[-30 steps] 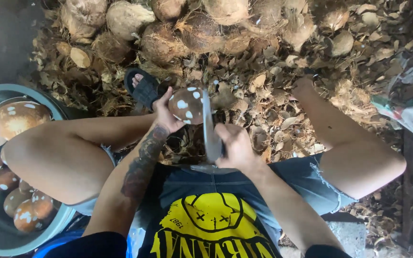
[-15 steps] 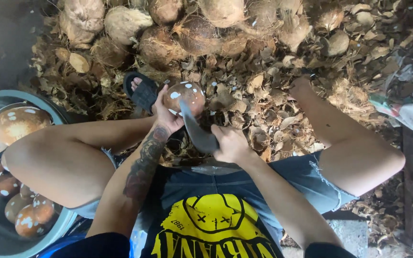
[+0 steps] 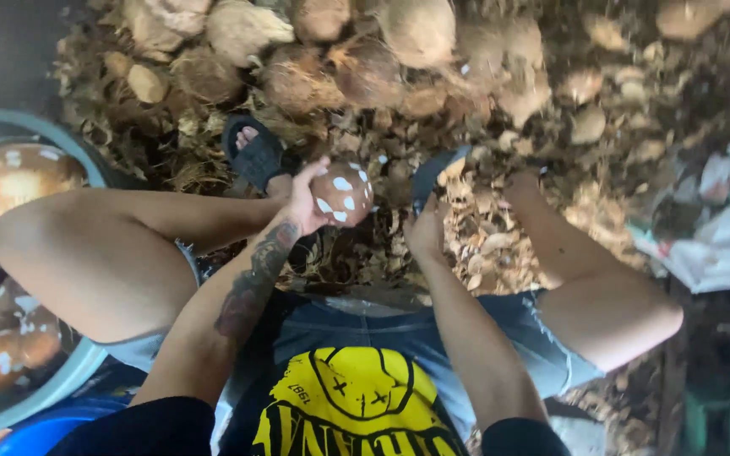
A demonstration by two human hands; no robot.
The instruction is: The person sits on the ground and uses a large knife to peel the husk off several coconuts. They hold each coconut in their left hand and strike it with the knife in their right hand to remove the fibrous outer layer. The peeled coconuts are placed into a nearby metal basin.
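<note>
My left hand [image 3: 302, 203] holds up a peeled brown coconut [image 3: 341, 194] with white patches where the skin is cut away. It sits between my knees, above the ground. My right hand [image 3: 427, 230] is closed on the handle of a large knife [image 3: 434, 173]. The blurred blade is lifted to the right of the coconut and does not touch it. My tattooed left forearm runs up from the lower middle of the view.
A grey basin [image 3: 78, 371] at the left holds several peeled coconuts [image 3: 23, 173]. Unpeeled husky coconuts [image 3: 420, 29] are piled at the top. Husk shavings [image 3: 483, 241] cover the ground. My sandalled foot [image 3: 255, 152] rests near the pile. White cloth or plastic [image 3: 720, 245] lies at the right.
The knife blade lay against the coconut before; now it has swung up and away to the right. The coconut has shifted slightly in my left hand.
</note>
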